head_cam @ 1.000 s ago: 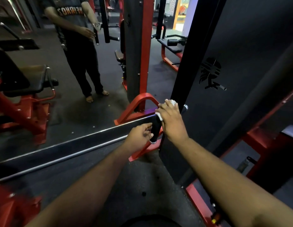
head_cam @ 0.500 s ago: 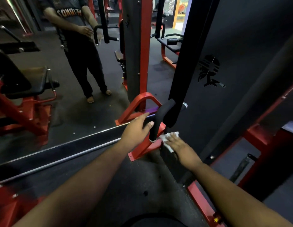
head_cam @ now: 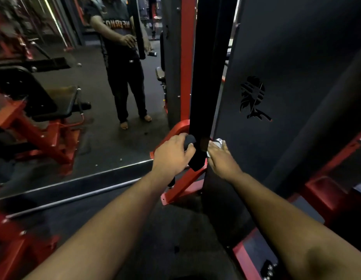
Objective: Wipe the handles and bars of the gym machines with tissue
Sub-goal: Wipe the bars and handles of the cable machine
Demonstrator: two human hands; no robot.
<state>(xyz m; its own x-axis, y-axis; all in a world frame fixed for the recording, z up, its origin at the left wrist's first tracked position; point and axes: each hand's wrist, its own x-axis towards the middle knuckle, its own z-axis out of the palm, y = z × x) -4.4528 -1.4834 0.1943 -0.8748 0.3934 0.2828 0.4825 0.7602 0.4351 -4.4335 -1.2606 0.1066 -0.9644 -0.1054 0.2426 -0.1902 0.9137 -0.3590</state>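
A dim gym with red-framed machines is filling the frame; at centre the left hand [head_cam: 173, 156] is gripping the black foam handle [head_cam: 189, 140], while the right hand [head_cam: 222, 158] is pressing the crumpled white tissue [head_cam: 215, 145] behind the black upright bar [head_cam: 205, 77], fingers apparently curled. Steadying the handle and wrapping the tissue fully round should clean best.

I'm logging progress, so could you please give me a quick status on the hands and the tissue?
Left hand grips the black padded handle. Right hand presses the white tissue by the black upright bar. Nothing in the way.
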